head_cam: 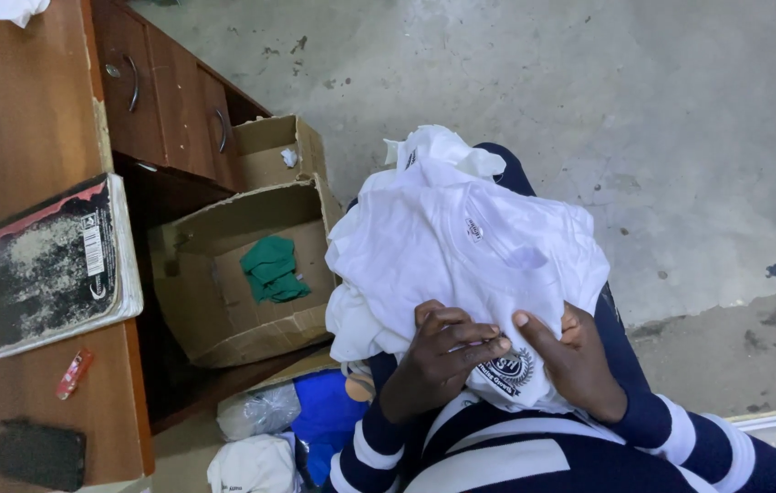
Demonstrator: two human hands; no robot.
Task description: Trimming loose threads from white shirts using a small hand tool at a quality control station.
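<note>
A heap of white T-shirts (461,246) rests on my lap, the top one showing a neck label and a dark round print near my hands. My left hand (438,358) lies on the near edge of the heap with its fingers curled over the cloth. My right hand (575,358) grips the same shirt from the right, thumb pressed on top. Both sleeves are navy with white stripes.
An open cardboard box (214,310) on the floor holds a folded green cloth (272,269). A wooden desk (14,119) at left carries a worn book (50,265), a black phone (38,454) and a small red item (74,372). Bagged clothes (260,438) lie below.
</note>
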